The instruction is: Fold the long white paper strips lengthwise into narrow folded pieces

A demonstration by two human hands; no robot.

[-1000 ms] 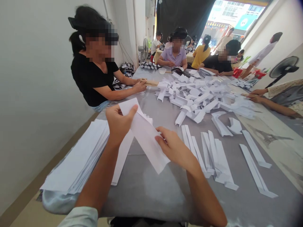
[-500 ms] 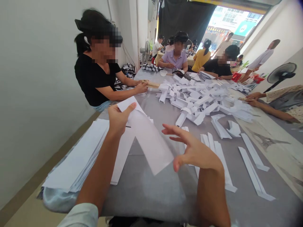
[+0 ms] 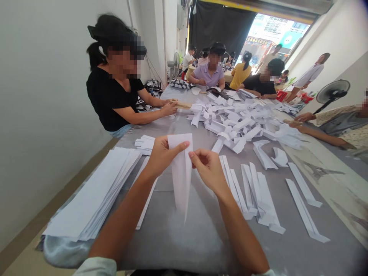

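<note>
A long white paper strip (image 3: 181, 178) hangs upright between my hands, its right side partly folded over lengthwise. My left hand (image 3: 166, 153) grips the strip near its top, thumb across the front and fingers behind. On the right edge, just below that thumb, my right hand (image 3: 208, 165) pinches the paper. To the left lies a stack of flat white paper sheets (image 3: 92, 191). Another white strip (image 3: 147, 207) lies partly behind my left forearm. Several folded paper strips (image 3: 260, 195) rest on the table to the right of my right hand.
A large heap of folded white papers (image 3: 235, 119) covers the middle of the grey table (image 3: 172, 245). A co-worker in black (image 3: 115, 96) sits at the left edge; another person's arms (image 3: 322, 134) reach in from the right. Small white paper pieces (image 3: 144, 143) lie beyond the stack.
My right hand has gone from open and apart to pinching the strip's right edge. The strip has swung from slanting to nearly vertical and is now partly folded. My left hand has moved right.
</note>
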